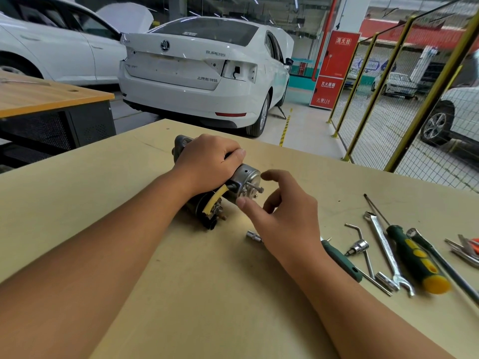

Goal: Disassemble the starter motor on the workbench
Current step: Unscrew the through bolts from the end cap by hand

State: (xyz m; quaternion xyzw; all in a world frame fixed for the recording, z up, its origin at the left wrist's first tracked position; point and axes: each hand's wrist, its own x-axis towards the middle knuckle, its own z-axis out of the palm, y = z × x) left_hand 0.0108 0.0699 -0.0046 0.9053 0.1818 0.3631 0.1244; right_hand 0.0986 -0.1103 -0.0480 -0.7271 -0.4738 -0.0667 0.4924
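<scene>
The starter motor (246, 181) lies on the tan workbench (103, 193), its silver solenoid end with threaded studs facing right and a yellow cable curving down to the black motor body. My left hand (210, 161) is clamped over the top of it and hides most of the housing. Just right of the solenoid end, my right hand (282, 216) hovers with fingers spread, thumb and forefinger close to the studs, nothing visibly in it.
A small socket (253, 235) lies by my right wrist. To the right lie green-handled screwdrivers (414, 252), a combination wrench (386, 251), an L-shaped socket handle (361, 246) and pliers (466, 248). Beyond the bench stand a white car (202, 71), a second table (39, 97) and a mesh fence (414, 99).
</scene>
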